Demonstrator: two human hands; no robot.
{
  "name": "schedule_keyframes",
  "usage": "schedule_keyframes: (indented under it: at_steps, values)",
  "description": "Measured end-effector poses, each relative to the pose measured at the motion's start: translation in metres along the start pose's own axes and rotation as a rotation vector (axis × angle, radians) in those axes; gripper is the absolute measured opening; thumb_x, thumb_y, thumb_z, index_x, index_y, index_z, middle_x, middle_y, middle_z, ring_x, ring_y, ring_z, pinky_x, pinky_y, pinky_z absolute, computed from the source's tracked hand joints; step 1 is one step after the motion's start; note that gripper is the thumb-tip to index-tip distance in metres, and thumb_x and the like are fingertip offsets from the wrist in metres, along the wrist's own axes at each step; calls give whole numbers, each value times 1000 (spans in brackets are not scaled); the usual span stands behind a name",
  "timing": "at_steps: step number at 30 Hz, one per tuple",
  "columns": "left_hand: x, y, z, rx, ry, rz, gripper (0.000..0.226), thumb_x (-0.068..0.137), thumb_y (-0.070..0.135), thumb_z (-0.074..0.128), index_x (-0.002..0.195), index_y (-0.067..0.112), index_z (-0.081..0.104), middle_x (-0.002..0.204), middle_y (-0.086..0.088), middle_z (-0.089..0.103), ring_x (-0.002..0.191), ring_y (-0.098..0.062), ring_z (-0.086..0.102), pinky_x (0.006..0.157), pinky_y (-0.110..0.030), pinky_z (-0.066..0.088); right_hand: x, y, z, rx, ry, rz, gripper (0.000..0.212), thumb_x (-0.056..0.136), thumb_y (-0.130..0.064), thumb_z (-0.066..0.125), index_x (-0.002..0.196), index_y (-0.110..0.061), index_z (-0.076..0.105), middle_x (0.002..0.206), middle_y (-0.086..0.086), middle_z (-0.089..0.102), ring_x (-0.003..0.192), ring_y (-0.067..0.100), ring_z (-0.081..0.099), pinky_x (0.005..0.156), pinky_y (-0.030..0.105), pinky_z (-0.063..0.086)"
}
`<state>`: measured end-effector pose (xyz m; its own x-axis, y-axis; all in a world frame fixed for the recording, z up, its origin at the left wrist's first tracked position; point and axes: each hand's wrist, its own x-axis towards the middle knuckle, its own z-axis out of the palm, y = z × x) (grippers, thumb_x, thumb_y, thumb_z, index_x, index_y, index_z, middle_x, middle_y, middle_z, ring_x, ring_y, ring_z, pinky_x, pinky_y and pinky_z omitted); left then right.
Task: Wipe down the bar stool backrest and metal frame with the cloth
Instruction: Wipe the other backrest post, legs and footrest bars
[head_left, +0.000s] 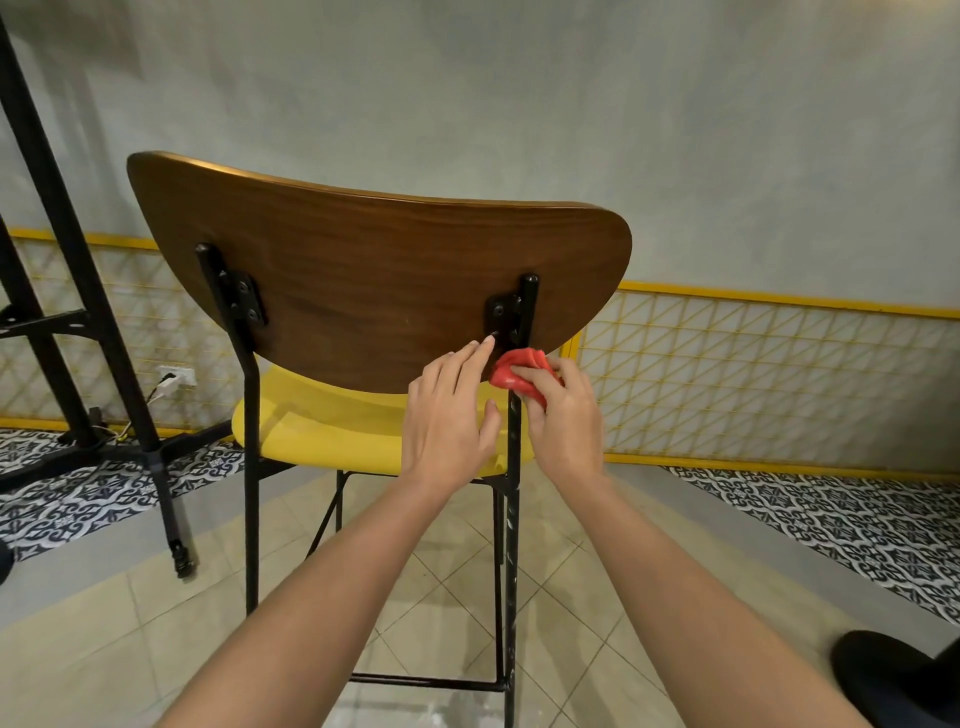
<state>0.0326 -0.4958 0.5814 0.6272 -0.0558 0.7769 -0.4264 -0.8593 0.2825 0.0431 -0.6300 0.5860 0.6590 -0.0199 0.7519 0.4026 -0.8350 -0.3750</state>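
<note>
A bar stool stands in front of me with a curved brown wooden backrest (363, 270), a yellow seat (322, 421) and a black metal frame (251, 467). My right hand (563, 415) grips a bunched red cloth (511, 371) against the right rear frame post (514, 519), just under the backrest's bottom edge. My left hand (449, 415) lies with straight fingers against the lower back of the backrest, its fingertips beside the right mounting bracket (504, 312). Its thumb is near the post.
A black metal table leg structure (78, 291) stands at the left on patterned tile. A wall socket with a plugged cable (174, 376) sits low on the yellow-trimmed wall. A dark round object (898, 675) is at the bottom right. Beige floor tiles lie under the stool.
</note>
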Motion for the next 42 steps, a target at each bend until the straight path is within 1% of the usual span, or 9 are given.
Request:
schedule_keyframes:
  at_steps: [5, 10, 16, 23, 25, 30, 33, 38, 42]
  values:
    - [-6, -4, 4, -1, -18, -2, 61, 84, 22, 57, 142, 17, 39, 137, -3, 52, 122, -20, 47, 94, -36, 43, 2, 3, 4, -122, -93, -57, 27, 88, -15, 62, 113, -22, 67, 114, 3, 56, 106, 22, 51, 65, 35, 52]
    - [-11, -3, 9, -10, -93, -13, 63, 89, 25, 56, 147, 20, 30, 148, -2, 40, 135, -22, 37, 105, -36, 36, -11, 10, 5, -258, -295, -32, 28, 92, -23, 57, 119, -27, 63, 117, 0, 52, 109, 19, 46, 69, 34, 51]
    - [-15, -4, 12, -13, -114, -30, 64, 90, 26, 54, 148, 21, 28, 150, -1, 37, 137, -21, 34, 107, -35, 32, -13, 7, 5, -67, -153, 97, 31, 87, -28, 62, 118, -26, 66, 120, 1, 56, 115, 21, 49, 83, 34, 47]
    - [-10, -6, 9, -16, -93, -26, 62, 90, 25, 55, 147, 21, 30, 151, -1, 36, 138, -21, 33, 107, -36, 32, -10, 8, 7, -184, -304, 39, 31, 91, -29, 57, 121, -26, 63, 118, -2, 53, 112, 17, 45, 81, 32, 49]
    - [-8, -5, 6, -22, -82, -17, 63, 89, 24, 55, 147, 20, 30, 151, -2, 36, 137, -22, 34, 106, -37, 33, -10, 7, 6, -149, -227, 23, 28, 90, -25, 59, 118, -25, 65, 116, -1, 56, 110, 18, 48, 79, 32, 49]
    - [-1, -2, 0, -17, -58, 15, 65, 88, 22, 55, 147, 20, 28, 151, -3, 35, 136, -23, 36, 104, -38, 35, 5, -6, -3, 49, 153, -17, 23, 84, -17, 67, 107, -21, 70, 106, 2, 62, 99, 21, 56, 71, 24, 44]
    - [4, 1, -6, -11, -48, 1, 68, 88, 23, 56, 148, 20, 26, 152, -2, 34, 137, -22, 34, 105, -38, 34, 23, -17, -10, 70, 218, -52, 22, 84, -16, 67, 106, -22, 70, 107, 0, 62, 99, 17, 55, 72, 18, 40]
    - [7, 2, -9, -6, -47, 6, 69, 89, 24, 53, 150, 21, 21, 153, 0, 32, 138, -20, 32, 105, -36, 34, 24, -15, -11, 19, 120, -61, 25, 84, -13, 66, 107, -21, 70, 108, 0, 62, 101, 19, 55, 75, 21, 44]
    - [0, 2, -9, -26, -41, -1, 66, 88, 23, 54, 148, 19, 26, 148, -2, 41, 132, -20, 38, 102, -35, 36, 13, -4, -11, -110, -126, -12, 24, 88, -20, 61, 110, -23, 68, 109, -3, 58, 105, 17, 51, 77, 30, 48]
